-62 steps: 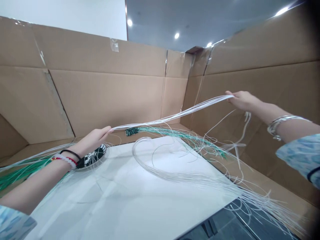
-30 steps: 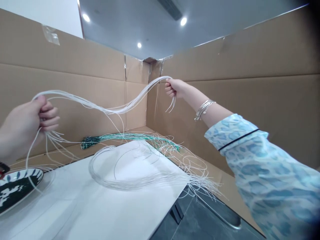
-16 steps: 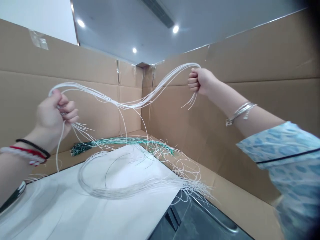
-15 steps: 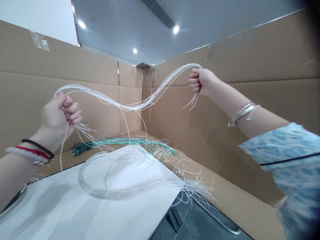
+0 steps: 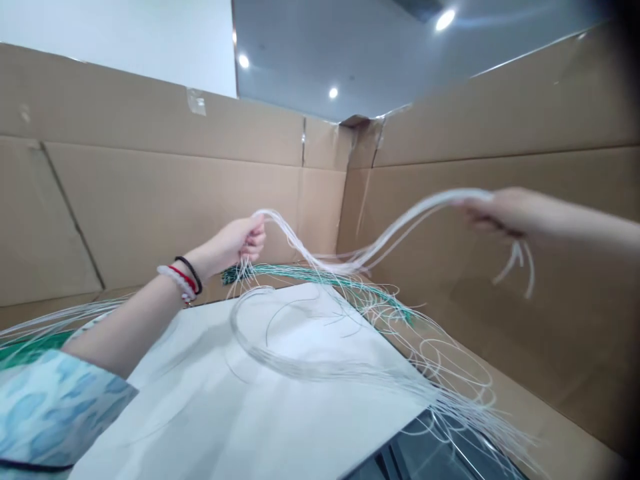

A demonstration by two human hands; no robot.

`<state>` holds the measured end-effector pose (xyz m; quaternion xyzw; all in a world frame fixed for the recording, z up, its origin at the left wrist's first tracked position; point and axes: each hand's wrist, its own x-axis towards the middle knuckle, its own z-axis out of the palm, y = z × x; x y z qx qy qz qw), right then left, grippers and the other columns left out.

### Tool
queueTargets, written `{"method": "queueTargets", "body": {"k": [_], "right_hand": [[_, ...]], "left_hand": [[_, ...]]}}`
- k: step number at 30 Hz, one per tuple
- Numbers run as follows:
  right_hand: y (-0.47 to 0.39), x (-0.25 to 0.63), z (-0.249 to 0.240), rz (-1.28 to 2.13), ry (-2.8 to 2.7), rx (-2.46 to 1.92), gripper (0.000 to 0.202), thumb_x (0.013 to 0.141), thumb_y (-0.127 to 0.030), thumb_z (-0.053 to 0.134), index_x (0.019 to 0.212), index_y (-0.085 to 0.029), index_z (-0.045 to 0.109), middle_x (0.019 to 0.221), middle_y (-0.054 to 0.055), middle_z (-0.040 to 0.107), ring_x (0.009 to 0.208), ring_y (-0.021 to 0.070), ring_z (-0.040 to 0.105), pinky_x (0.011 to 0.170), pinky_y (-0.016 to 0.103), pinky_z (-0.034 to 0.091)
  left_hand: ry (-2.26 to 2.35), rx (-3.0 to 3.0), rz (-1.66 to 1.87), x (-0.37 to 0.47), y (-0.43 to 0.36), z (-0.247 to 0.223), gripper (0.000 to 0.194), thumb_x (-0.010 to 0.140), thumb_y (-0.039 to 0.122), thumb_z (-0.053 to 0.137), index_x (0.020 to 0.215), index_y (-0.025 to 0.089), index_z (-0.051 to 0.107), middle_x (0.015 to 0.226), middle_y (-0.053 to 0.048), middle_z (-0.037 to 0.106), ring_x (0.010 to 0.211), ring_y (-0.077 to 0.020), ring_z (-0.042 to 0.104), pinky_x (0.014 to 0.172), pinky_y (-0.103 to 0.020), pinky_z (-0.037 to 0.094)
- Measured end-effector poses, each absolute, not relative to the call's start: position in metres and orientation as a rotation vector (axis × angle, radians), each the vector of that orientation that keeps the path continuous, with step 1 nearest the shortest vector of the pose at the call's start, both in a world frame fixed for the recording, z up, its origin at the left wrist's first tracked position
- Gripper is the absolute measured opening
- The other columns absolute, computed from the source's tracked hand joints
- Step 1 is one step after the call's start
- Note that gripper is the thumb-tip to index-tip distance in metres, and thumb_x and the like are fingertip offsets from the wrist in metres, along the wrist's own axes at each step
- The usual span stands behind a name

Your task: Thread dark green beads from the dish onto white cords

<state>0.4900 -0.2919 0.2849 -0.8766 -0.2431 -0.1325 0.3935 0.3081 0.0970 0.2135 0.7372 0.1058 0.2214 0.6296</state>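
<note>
A bundle of thin white strands (image 5: pixel 345 267) sags in the air between my two hands. My left hand (image 5: pixel 245 241) is closed around one end, with loose tips hanging below the fist. On the right, my right hand (image 5: pixel 500 210), blurred by motion, grips the other end, and a few ends dangle under it. Beneath them a second white strand bundle (image 5: pixel 300 370) lies curved on a white sheet (image 5: pixel 210 427), its ends fanning out to the right. Behind that lies a bundle of green strands (image 5: pixel 320 275), partly crossed by loose white ones.
Cardboard walls (image 5: pixel 175 193) stand at the left and right and meet in a corner ahead. Under the sheet is a dark glossy surface (image 5: pixel 425 453). More white strands (image 5: pixel 55 320) and something green (image 5: pixel 35 350) lie at the far left.
The view has turned left, so the scene sits farther right. Both hands have come lower with the bundle still between them, and the right hand now moves fast enough to blur.
</note>
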Motion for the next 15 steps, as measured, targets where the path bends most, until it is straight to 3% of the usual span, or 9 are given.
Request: {"method": "queueTargets", "body": {"k": [2,5,7,10,12,14,15], "right_hand": [[-0.289,0.483,0.248,0.195,-0.662,-2.189,0.048,0.098,-0.021,0.068,0.053,-0.012,0.053,0.042,-0.014,0.037,0.034,-0.0018,0.031,0.040,0.020,0.018],[-0.277,0.465,0.198,0.633,-0.659,-1.937,0.045,0.106,-0.027,0.059,0.063,-0.017,0.052,0.051,-0.013,0.038,0.037,0.0025,0.032,0.035,0.014,0.028],[-0.263,0.450,0.175,0.786,-0.590,-1.751,0.037,0.106,-0.033,0.061,0.073,-0.015,0.057,0.055,-0.012,0.043,0.036,0.0027,0.033,0.034,0.015,0.028],[-0.237,0.422,0.156,0.896,-0.493,-1.475,0.029,0.105,-0.034,0.062,0.084,-0.015,0.061,0.063,-0.009,0.051,0.041,0.0040,0.041,0.037,0.016,0.035],[-0.220,0.400,0.152,0.936,-0.444,-1.317,0.032,0.105,-0.035,0.061,0.079,-0.015,0.059,0.061,-0.010,0.048,0.041,0.0044,0.040,0.039,0.016,0.036],[-0.206,0.378,0.154,0.966,-0.411,-1.196,0.038,0.106,-0.033,0.060,0.072,-0.017,0.052,0.058,-0.011,0.041,0.041,0.0043,0.036,0.037,0.016,0.031],[-0.200,0.368,0.156,0.980,-0.401,-1.151,0.041,0.107,-0.032,0.056,0.069,-0.018,0.048,0.057,-0.011,0.037,0.041,0.0043,0.033,0.037,0.015,0.029]], "left_hand": [[0.404,1.800,0.448,0.296,0.110,0.182,0.026,0.102,0.040,0.061,0.098,0.015,0.066,0.075,0.004,0.063,0.049,-0.0082,0.053,0.044,-0.021,0.046],[0.638,1.994,0.367,0.273,0.126,0.134,0.020,0.100,0.034,0.065,0.104,0.015,0.068,0.091,-0.002,0.070,0.067,-0.0141,0.066,0.059,-0.029,0.057],[0.754,2.142,0.357,0.260,0.132,0.109,0.017,0.095,0.031,0.071,0.104,0.016,0.069,0.104,-0.005,0.071,0.086,-0.0209,0.069,0.076,-0.039,0.060],[0.749,2.356,0.461,0.247,0.127,0.086,0.022,0.083,0.027,0.077,0.098,0.017,0.065,0.126,-0.015,0.062,0.127,-0.0386,0.054,0.106,-0.061,0.043],[0.609,2.458,0.496,0.237,0.108,0.079,0.033,0.077,0.036,0.074,0.099,0.016,0.063,0.135,-0.024,0.054,0.138,-0.0481,0.041,0.114,-0.063,0.032],[0.449,2.506,0.453,0.224,0.078,0.079,0.045,0.079,0.047,0.066,0.111,0.016,0.062,0.138,-0.023,0.054,0.134,-0.0451,0.048,0.113,-0.059,0.035],[0.371,2.514,0.407,0.217,0.060,0.081,0.048,0.082,0.051,0.062,0.118,0.019,0.062,0.138,-0.017,0.056,0.128,-0.0408,0.054,0.109,-0.055,0.042]]}}
